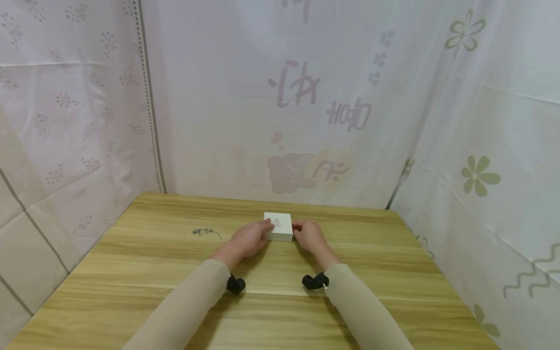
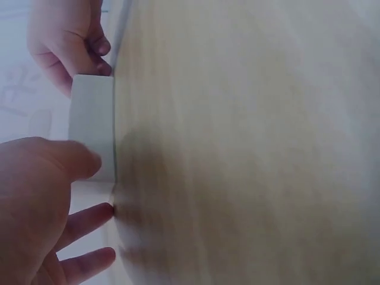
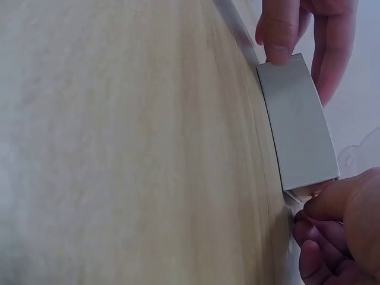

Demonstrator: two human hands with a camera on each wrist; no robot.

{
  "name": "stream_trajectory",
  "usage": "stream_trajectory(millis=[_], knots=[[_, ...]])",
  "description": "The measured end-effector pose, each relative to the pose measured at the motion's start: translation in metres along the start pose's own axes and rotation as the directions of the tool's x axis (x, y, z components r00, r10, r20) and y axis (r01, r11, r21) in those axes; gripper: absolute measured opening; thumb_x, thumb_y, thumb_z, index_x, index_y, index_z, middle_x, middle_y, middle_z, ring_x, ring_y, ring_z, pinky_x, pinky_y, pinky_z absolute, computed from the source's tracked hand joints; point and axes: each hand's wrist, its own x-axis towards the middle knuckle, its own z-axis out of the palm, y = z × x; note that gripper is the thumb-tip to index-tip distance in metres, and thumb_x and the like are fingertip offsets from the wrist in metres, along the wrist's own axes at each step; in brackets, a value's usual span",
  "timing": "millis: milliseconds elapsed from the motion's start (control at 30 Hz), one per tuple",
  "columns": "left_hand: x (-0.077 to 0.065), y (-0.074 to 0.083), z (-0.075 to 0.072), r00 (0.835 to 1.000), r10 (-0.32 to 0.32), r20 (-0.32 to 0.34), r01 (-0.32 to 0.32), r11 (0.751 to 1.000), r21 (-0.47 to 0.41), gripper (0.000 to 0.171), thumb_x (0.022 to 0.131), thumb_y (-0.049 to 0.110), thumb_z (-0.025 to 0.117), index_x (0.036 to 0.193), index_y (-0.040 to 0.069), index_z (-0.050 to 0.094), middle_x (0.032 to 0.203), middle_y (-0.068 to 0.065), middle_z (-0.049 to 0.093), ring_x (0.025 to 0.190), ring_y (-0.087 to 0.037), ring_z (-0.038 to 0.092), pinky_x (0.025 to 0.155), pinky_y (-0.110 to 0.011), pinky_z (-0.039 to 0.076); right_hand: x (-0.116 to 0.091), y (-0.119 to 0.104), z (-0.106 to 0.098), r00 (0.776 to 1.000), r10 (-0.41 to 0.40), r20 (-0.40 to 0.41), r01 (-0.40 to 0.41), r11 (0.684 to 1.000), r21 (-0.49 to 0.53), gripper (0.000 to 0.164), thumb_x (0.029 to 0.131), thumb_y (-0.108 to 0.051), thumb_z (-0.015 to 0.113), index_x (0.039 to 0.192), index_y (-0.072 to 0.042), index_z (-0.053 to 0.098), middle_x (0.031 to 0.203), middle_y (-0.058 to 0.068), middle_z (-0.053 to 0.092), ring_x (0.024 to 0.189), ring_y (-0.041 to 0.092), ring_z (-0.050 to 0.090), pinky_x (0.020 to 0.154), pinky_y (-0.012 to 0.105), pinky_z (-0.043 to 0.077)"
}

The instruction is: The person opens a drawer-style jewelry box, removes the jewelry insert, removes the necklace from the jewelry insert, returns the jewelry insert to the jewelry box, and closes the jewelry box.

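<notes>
A small white box (image 1: 280, 232) with fine print on its top lies flat towards the back of the table. My left hand (image 1: 251, 238) holds it at the left end, the thumb on the box and two fingers showing beyond that end in the left wrist view. At the opposite end is my right hand (image 1: 309, 236), its fingers curled. In the right wrist view, the right thumb and forefinger (image 3: 332, 205) pinch at the box's end (image 3: 312, 189), where a thin edge sticks out. What lies between those fingertips is mostly hidden.
A thin chain-like trinket (image 1: 205, 232) lies on the wooden table (image 1: 262, 316), left of the box. Patterned white curtains (image 1: 218, 97) hang behind the table and at both sides. Each wrist wears a small black camera mount (image 1: 236, 285).
</notes>
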Motion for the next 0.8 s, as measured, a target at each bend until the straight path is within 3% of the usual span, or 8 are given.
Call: stream_trajectory(millis=[200,333,533,700,800], knots=[[-0.001,0.007,-0.005,0.998,-0.02,0.057,0.019,1.0,0.022,0.052,0.107,0.015,0.071,0.157,0.007,0.058,0.171,-0.019,0.048,0.154,-0.039,0.054,0.125,-0.053,0.048,-0.005,0.005,-0.007,1.0,-0.007,0.015,0.007,1.0,0.012,0.035,0.103,-0.006,0.066,0.135,0.002,0.075,0.115,0.015,0.081,0.111,0.032,0.075,0.102,0.05,0.061],[-0.002,0.014,-0.005,0.997,-0.051,0.049,0.048,0.997,0.052,0.059,0.108,0.021,0.07,0.163,0.008,0.052,0.175,-0.021,0.04,0.154,-0.044,0.052,0.123,-0.057,0.05,-0.008,0.014,-0.014,1.0,-0.001,0.008,0.001,1.0,0.02,0.036,0.104,-0.009,0.063,0.136,0.002,0.073,0.115,0.014,0.079,0.107,0.03,0.073,0.098,0.049,0.061],[-0.005,0.043,0.001,0.997,-0.076,0.031,0.071,0.986,0.149,0.071,0.109,0.039,0.068,0.168,0.009,0.044,0.178,-0.024,0.031,0.159,-0.048,0.041,0.126,-0.062,0.044,-0.01,0.028,-0.026,0.999,0.035,0.001,-0.035,0.998,0.042,0.038,0.104,-0.011,0.06,0.138,0.003,0.071,0.118,0.016,0.078,0.107,0.031,0.072,0.098,0.051,0.061],[-0.011,0.069,0.011,0.993,-0.098,0.072,0.082,0.975,0.205,0.078,0.108,0.057,0.062,0.171,0.015,0.04,0.176,-0.021,0.03,0.159,-0.044,0.037,0.13,-0.061,0.037,-0.013,0.036,-0.032,0.998,0.057,-0.006,-0.057,0.997,0.044,0.04,0.103,-0.014,0.06,0.137,0.002,0.071,0.119,0.017,0.077,0.11,0.033,0.072,0.099,0.052,0.06],[-0.01,0.076,0.018,0.986,-0.139,0.09,0.115,0.967,0.228,0.081,0.107,0.064,0.059,0.171,0.019,0.04,0.173,-0.019,0.034,0.158,-0.041,0.037,0.131,-0.063,0.034,-0.014,0.038,-0.034,0.998,0.067,-0.008,-0.066,0.997,0.05,0.04,0.103,-0.016,0.06,0.137,0.002,0.072,0.12,0.017,0.077,0.111,0.033,0.072,0.1,0.053,0.06]])
